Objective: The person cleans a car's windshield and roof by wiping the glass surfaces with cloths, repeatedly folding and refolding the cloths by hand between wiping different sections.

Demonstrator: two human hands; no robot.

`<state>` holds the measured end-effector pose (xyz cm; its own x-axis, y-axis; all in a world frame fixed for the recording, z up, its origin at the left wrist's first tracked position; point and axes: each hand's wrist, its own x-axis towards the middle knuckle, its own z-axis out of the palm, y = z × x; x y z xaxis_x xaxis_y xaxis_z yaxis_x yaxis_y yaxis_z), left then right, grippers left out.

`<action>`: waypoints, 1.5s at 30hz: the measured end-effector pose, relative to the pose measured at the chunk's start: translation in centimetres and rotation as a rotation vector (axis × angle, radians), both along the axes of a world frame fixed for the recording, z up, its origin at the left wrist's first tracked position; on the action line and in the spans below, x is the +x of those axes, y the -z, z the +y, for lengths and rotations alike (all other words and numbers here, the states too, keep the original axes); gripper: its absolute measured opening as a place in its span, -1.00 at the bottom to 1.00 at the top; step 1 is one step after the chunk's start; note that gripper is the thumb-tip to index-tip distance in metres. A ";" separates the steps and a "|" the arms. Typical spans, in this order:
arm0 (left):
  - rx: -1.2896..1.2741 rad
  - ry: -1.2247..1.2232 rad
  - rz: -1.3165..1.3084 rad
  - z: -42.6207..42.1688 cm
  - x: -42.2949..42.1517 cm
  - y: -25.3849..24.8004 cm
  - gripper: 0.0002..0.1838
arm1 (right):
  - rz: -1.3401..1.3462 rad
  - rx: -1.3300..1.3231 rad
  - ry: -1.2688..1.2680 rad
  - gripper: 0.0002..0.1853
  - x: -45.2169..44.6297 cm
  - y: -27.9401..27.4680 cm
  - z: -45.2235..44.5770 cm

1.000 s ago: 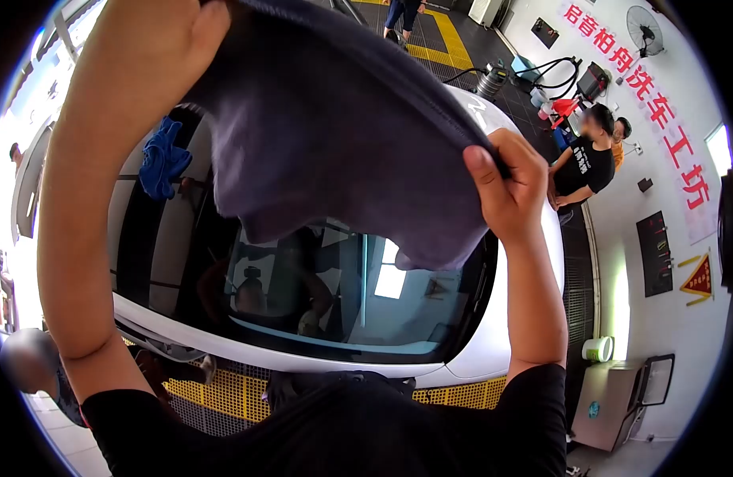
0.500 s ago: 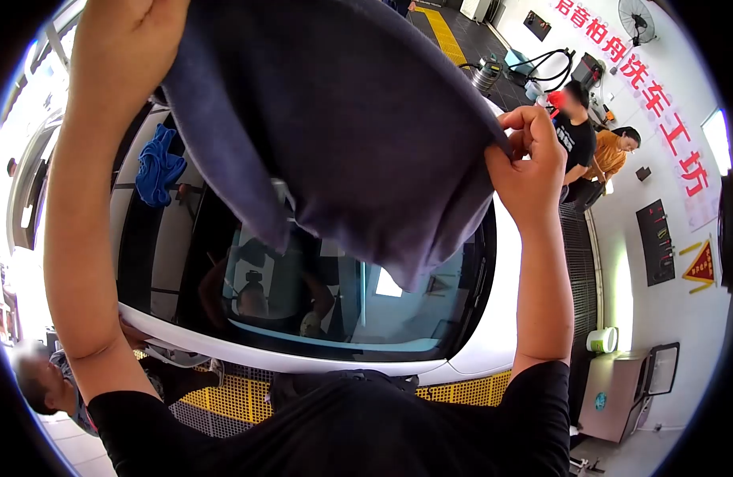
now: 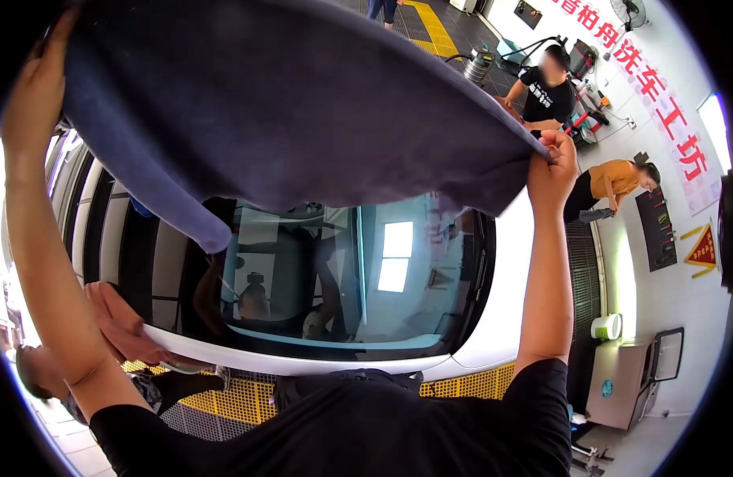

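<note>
A large dark grey-purple towel (image 3: 287, 111) is stretched out in the air between my raised hands, above a white car. My left hand (image 3: 36, 103), at the upper left, grips one end; its fingertips are partly hidden at the dark image border. At the right, my right hand (image 3: 556, 163) pinches the other corner between thumb and fingers. Below the towel lies the car's glass windshield (image 3: 342, 294), reflecting a bright window and my own outline. The towel's lower edge hangs loose over the glass, and its left part droops in a fold.
A person at the lower left (image 3: 44, 374) is beside the car near a brownish-pink cloth (image 3: 120, 322). Two people stand beyond the car's right side, one in black (image 3: 549, 95), one in orange (image 3: 613, 179). A metal vacuum (image 3: 479, 67) and a steel cabinet (image 3: 621, 381) stand nearby.
My hands have moved apart, spreading the towel wider and higher over the windshield. The brownish-pink cloth has come into view at left. The people at right have shifted position.
</note>
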<state>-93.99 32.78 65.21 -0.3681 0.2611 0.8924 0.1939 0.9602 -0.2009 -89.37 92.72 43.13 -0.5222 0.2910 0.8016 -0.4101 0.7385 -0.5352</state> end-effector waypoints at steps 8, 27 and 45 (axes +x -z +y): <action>0.012 -0.151 -0.084 -9.7 -4.6 0.2 -0.56 | 0.031 0.101 -0.073 -0.77 1.2 -0.1 5.4; 0.831 0.589 -0.927 -11.3 2.6 4.7 -0.65 | -0.464 -0.468 -0.980 -0.58 7.8 -3.7 9.0; 1.856 1.113 -1.990 23.8 6.3 22.6 -0.73 | -0.613 -0.298 -0.786 -0.86 6.8 -0.8 -10.3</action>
